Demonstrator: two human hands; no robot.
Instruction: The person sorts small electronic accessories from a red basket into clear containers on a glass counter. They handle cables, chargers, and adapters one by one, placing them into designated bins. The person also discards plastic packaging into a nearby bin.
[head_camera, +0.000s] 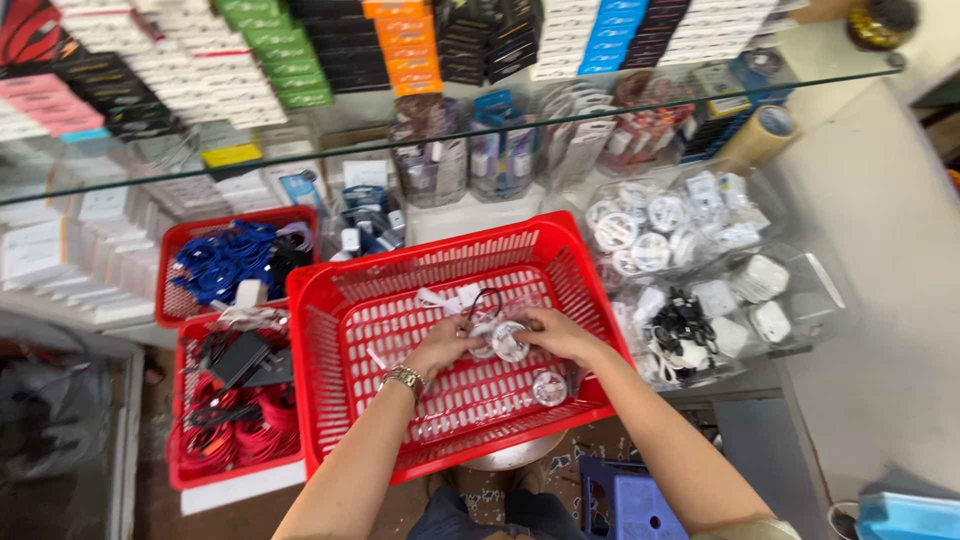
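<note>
A large red plastic basket (330, 300) sits in front of me at the middle of the head view. Both my hands are inside it. My left hand (445, 340), with a gold watch on the wrist, and my right hand (555, 332) together grip a small clear bag holding a coiled white cable (507, 342). A black loop of cable (487, 298) and a white cable piece (445, 297) lie just behind the hands. Another bagged coil (549, 386) lies on the basket floor to the near right.
Two smaller red baskets stand at the left, one with blue cables (225, 262), one with red cables and black chargers (235, 400). Clear tubs of white cables and chargers (690, 270) stand at the right. A glass shelf with stacked boxes (300, 60) runs above. A blue stool (630, 500) stands below.
</note>
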